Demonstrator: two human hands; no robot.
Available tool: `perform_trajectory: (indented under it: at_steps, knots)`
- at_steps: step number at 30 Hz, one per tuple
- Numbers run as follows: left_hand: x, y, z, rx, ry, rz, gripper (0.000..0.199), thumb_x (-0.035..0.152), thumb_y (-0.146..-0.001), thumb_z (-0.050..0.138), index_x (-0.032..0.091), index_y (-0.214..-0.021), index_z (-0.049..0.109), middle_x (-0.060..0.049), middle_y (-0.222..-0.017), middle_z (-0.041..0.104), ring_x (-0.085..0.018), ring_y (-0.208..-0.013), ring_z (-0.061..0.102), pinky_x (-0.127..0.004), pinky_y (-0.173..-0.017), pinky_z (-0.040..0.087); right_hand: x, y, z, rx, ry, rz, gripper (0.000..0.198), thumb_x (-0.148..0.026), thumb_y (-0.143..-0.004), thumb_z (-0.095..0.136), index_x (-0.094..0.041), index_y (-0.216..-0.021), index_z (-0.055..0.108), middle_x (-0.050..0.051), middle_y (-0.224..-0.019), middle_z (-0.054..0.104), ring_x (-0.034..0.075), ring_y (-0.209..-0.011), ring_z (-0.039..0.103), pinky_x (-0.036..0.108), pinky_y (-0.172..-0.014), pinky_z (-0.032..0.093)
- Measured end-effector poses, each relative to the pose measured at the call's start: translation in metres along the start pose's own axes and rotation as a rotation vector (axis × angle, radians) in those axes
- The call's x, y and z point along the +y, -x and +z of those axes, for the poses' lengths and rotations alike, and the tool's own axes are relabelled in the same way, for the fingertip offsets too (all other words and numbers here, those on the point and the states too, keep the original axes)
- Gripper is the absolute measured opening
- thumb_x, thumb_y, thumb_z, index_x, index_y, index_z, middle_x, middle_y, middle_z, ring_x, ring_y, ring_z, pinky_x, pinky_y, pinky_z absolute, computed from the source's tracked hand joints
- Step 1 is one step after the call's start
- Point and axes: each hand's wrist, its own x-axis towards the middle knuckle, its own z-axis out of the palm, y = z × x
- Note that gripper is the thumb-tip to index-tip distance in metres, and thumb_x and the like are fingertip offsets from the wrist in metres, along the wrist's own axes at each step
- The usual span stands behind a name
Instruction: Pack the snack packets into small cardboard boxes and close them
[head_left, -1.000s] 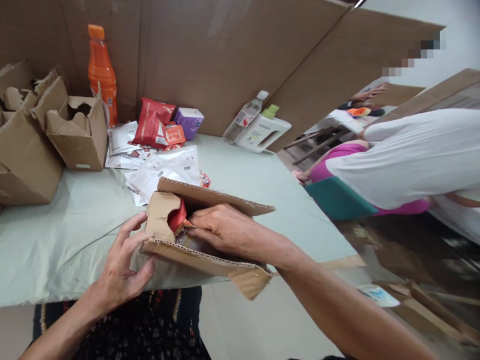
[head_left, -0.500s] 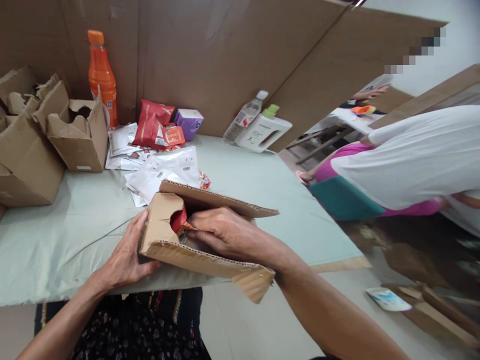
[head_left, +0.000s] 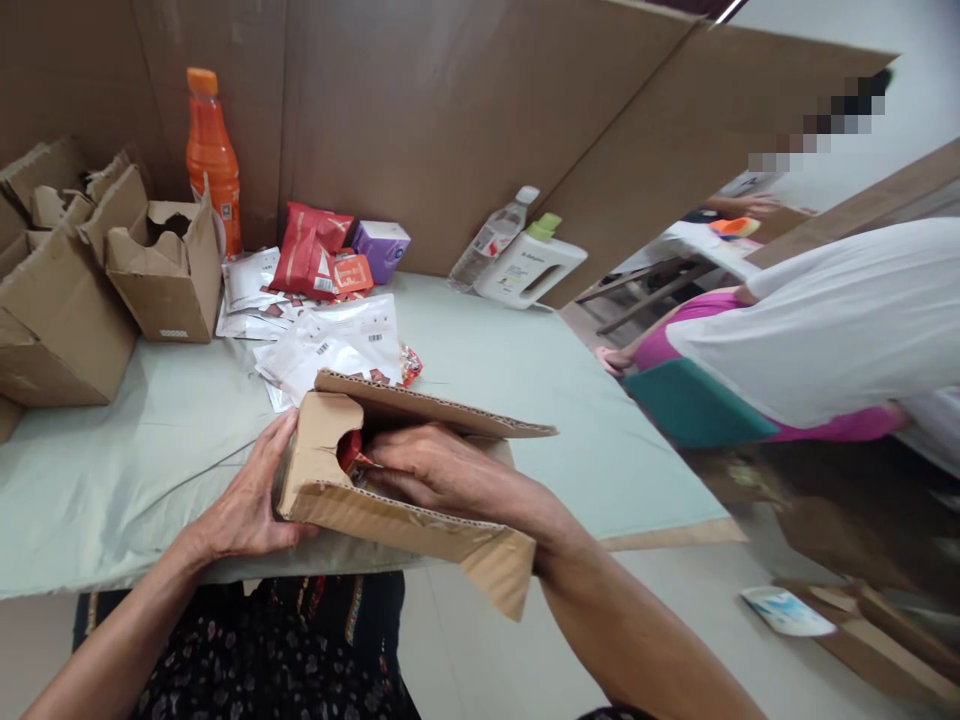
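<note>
A small open cardboard box (head_left: 409,548) lies tilted on its side at the table's near edge, its flaps spread toward the right. My left hand (head_left: 251,500) is wrapped round the box's left end, thumb below and fingers along the far side. Inside the box is my right hand (head_left: 420,462), palm down, its fingers closed on a red and orange packet (head_left: 351,450). Most of that packet is hidden by the box wall and my fingers. White sachets (head_left: 330,345) lie just beyond the box, with a small red wrapped item (head_left: 410,365) beside them.
At the back left stand cardboard boxes (head_left: 176,290) and an orange drink bottle (head_left: 214,165). A red packet (head_left: 309,250) and a purple box (head_left: 382,250) are behind the sachets. A clear bottle (head_left: 491,240) and white jug (head_left: 529,268) lean against the cardboard wall. Another person (head_left: 840,310) sits at right.
My right hand has moved slightly left and deeper into the box, so less of the red and orange packet shows. My left hand keeps its hold; the view has shifted slightly.
</note>
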Motion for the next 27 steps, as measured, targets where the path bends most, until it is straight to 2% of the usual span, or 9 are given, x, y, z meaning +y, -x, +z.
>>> perform_trajectory:
  at_steps: [4,9,14,18,27]
  knots:
    - [0.002,-0.001,-0.001,0.018,0.003,0.022,0.12,0.048,-0.084,0.085,0.033,-0.172,0.005,-0.017,-0.176,0.018,-0.047,-0.164,0.02,-0.07,-0.133,0.025,0.001,0.008,0.002,0.065,0.009,-0.061,0.03,-0.007,-0.102,0.05,-0.018,-0.08,0.067,0.004,-0.082,0.073,0.016,-0.073,0.064,0.028,-0.071,0.046]
    - [-0.003,-0.001,-0.001,0.043,0.008,0.039,0.119,0.057,-0.083,0.086,0.035,-0.173,0.01,-0.016,-0.173,0.023,-0.046,-0.162,0.025,-0.069,-0.132,0.028,-0.001,0.013,-0.003,0.164,0.027,-0.119,0.038,-0.016,-0.11,0.041,-0.018,-0.083,0.066,0.004,-0.082,0.071,0.016,-0.074,0.063,0.028,-0.074,0.048]
    - [-0.007,0.001,-0.002,0.034,0.028,0.011,0.121,0.052,-0.08,0.089,0.034,-0.172,0.013,-0.015,-0.17,0.028,-0.044,-0.161,0.028,-0.066,-0.132,0.029,-0.007,0.012,-0.013,0.265,-0.059,-0.124,0.04,-0.024,-0.113,0.047,-0.018,-0.078,0.065,0.003,-0.079,0.071,0.014,-0.072,0.063,0.025,-0.073,0.05]
    - [-0.006,0.001,-0.002,0.029,0.03,0.01,0.124,0.045,-0.077,0.09,0.033,-0.172,0.012,-0.016,-0.169,0.029,-0.045,-0.16,0.028,-0.066,-0.132,0.03,-0.007,0.012,-0.017,0.28,-0.068,-0.132,0.033,-0.026,-0.112,0.05,-0.017,-0.089,0.072,0.004,-0.086,0.076,0.015,-0.08,0.069,0.027,-0.079,0.054]
    - [-0.001,0.001,-0.002,0.046,-0.017,-0.006,0.119,0.044,-0.078,0.088,0.033,-0.171,0.015,-0.016,-0.17,0.031,-0.046,-0.159,0.032,-0.067,-0.13,0.033,-0.005,0.014,-0.018,0.277,-0.153,-0.084,0.031,-0.031,-0.111,0.053,-0.02,-0.096,0.078,0.005,-0.091,0.08,0.019,-0.087,0.075,0.03,-0.084,0.06]
